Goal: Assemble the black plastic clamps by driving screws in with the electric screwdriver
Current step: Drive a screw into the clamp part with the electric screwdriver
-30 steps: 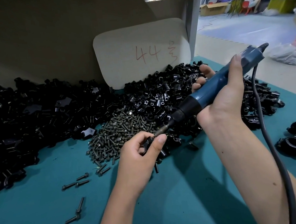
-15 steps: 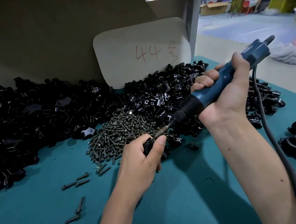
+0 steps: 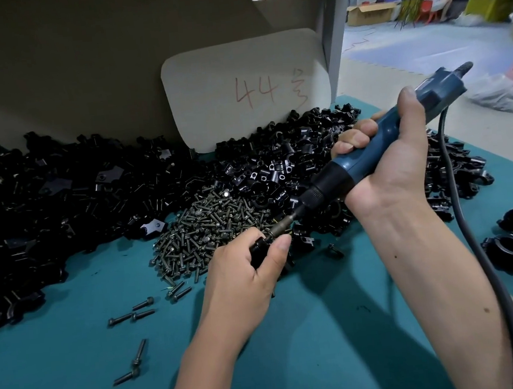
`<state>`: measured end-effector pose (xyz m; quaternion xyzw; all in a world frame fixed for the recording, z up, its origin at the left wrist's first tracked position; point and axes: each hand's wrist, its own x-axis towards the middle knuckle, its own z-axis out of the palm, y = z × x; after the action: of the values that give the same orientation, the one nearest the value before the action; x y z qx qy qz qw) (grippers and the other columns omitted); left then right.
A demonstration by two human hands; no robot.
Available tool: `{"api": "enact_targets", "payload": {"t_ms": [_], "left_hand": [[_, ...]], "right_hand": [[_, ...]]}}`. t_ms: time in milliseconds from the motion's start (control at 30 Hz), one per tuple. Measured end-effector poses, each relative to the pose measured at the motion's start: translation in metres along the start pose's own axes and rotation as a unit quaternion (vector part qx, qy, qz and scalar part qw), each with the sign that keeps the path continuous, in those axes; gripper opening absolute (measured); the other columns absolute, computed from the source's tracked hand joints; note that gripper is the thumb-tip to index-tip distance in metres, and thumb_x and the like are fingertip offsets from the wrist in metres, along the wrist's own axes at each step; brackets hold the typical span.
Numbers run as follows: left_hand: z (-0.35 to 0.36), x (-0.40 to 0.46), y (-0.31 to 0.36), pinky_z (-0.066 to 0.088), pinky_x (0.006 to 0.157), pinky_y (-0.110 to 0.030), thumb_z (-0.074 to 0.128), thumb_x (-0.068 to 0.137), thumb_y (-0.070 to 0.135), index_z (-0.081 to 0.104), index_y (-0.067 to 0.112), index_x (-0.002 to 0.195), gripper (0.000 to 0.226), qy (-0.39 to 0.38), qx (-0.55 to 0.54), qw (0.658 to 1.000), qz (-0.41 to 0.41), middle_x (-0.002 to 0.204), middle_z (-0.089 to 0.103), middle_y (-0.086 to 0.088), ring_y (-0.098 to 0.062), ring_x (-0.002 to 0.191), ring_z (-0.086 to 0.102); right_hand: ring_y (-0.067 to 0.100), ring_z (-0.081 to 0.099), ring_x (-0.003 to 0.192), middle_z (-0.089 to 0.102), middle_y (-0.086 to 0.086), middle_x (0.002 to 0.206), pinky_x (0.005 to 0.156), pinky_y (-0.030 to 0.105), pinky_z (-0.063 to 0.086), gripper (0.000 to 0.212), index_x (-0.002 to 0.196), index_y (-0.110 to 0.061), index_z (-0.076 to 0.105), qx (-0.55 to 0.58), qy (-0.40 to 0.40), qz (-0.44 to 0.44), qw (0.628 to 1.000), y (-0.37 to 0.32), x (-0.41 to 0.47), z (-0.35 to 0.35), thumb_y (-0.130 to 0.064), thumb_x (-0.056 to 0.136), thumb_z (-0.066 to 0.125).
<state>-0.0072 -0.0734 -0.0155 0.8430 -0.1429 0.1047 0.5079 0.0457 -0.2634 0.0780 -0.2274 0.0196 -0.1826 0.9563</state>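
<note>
2 bare forearms, no sleeves/gloves, short nails.

Your left hand (image 3: pixel 240 268) grips a black plastic clamp (image 3: pixel 259 249); your right hand (image 3: pixel 393 162) presses the blue electric screwdriver (image 3: pixel 367 155) into it.

Just one view here, a wide-angle head cam looking forward and down from above the near edge of the teal surface (image 3: pixel 79 384). It sits close in, both forearms reaching up from the bottom of frame. It faces the cardboard sheet marked 44 (image 3: pixel 248 91); right of that sheet the workshop floor (image 3: pixel 407 45) stretches away, lines bending toward the edges.
</note>
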Motion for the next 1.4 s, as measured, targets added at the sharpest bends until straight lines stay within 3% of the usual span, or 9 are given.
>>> {"api": "enact_targets", "payload": {"t_ms": [133,300,367,433,500,833,1033,1167,1400], "left_hand": [[-0.001,0.0,-0.001,0.051,0.049,-0.049,0.052,0.089,0.073,0.052,0.015,0.07,0.062,-0.009,-0.028,0.999,-0.018,0.056,0.061,-0.007,-0.027,0.051,0.061],[-0.004,0.001,-0.002,0.046,0.047,-0.039,0.051,0.089,0.07,0.05,0.016,0.07,0.057,-0.005,-0.038,0.999,-0.026,0.055,0.059,-0.004,-0.01,0.046,0.05],[-0.004,0.001,-0.002,0.043,0.047,-0.033,0.051,0.087,0.07,0.05,0.017,0.071,0.056,-0.002,-0.047,0.998,-0.032,0.053,0.058,-0.001,-0.009,0.046,0.049],[-0.003,0.001,-0.001,0.042,0.046,-0.029,0.051,0.087,0.07,0.051,0.018,0.069,0.055,-0.002,-0.056,0.998,-0.037,0.051,0.057,0.003,-0.008,0.045,0.049],[-0.003,0.001,0.0,0.042,0.046,-0.025,0.052,0.087,0.07,0.052,0.021,0.066,0.054,-0.008,-0.071,0.997,-0.041,0.05,0.057,0.004,-0.007,0.045,0.049],[-0.004,-0.001,0.0,0.04,0.045,-0.021,0.052,0.087,0.07,0.054,0.025,0.062,0.051,-0.01,-0.097,0.994,-0.053,0.05,0.058,0.003,-0.007,0.044,0.05],[-0.003,0.0,0.0,0.04,0.046,-0.02,0.053,0.084,0.071,0.055,0.019,0.064,0.056,-0.022,-0.109,0.992,-0.065,0.05,0.057,0.003,-0.008,0.044,0.052],[-0.003,-0.001,0.0,0.04,0.046,-0.021,0.053,0.086,0.07,0.057,0.025,0.063,0.051,-0.024,-0.115,0.991,-0.061,0.051,0.058,0.002,-0.008,0.044,0.052],[-0.003,0.0,-0.002,0.041,0.046,-0.023,0.053,0.085,0.07,0.056,0.031,0.06,0.047,-0.035,-0.106,0.992,-0.064,0.05,0.057,0.004,-0.009,0.045,0.053]], "right_hand": [[0.011,0.045,0.053,0.048,-0.004,0.065,0.053,0.025,0.044,0.039,0.082,-0.021,0.048,-0.01,-0.006,0.002,1.0,0.001,-0.001,-0.001,-0.053,0.096,0.065],[0.013,0.051,0.059,0.053,-0.001,0.074,0.062,0.027,0.049,0.042,0.101,-0.019,0.053,-0.026,0.008,-0.005,1.0,0.01,-0.003,-0.004,-0.059,0.095,0.065],[0.015,0.054,0.062,0.053,0.001,0.079,0.066,0.031,0.05,0.054,0.127,-0.013,0.053,-0.049,0.008,-0.021,0.999,0.013,-0.004,-0.002,-0.054,0.095,0.069],[0.018,0.056,0.064,0.054,0.004,0.084,0.067,0.034,0.052,0.073,0.151,-0.016,0.037,-0.079,0.02,-0.047,0.996,0.015,-0.003,-0.002,-0.049,0.095,0.071],[0.018,0.057,0.065,0.056,0.005,0.085,0.067,0.036,0.053,0.068,0.148,-0.022,0.031,-0.107,0.019,-0.074,0.991,0.016,-0.002,-0.002,-0.046,0.097,0.07],[0.017,0.059,0.06,0.058,0.009,0.089,0.065,0.035,0.055,0.055,0.126,-0.016,0.033,-0.135,0.061,-0.108,0.983,0.024,0.001,-0.004,-0.046,0.097,0.069],[0.018,0.059,0.061,0.059,0.007,0.09,0.066,0.034,0.055,0.063,0.14,-0.018,0.031,-0.152,0.06,-0.132,0.978,0.023,0.002,-0.004,-0.046,0.097,0.069],[0.019,0.057,0.06,0.056,0.007,0.09,0.068,0.036,0.055,0.065,0.139,-0.014,0.033,-0.146,0.062,-0.122,0.98,0.02,0.001,-0.003,-0.043,0.096,0.071],[0.02,0.063,0.074,0.057,0.006,0.096,0.068,0.034,0.056,0.036,0.121,-0.015,0.045,-0.15,0.07,-0.106,0.98,0.011,0.003,-0.001,-0.02,0.098,0.072]]}}
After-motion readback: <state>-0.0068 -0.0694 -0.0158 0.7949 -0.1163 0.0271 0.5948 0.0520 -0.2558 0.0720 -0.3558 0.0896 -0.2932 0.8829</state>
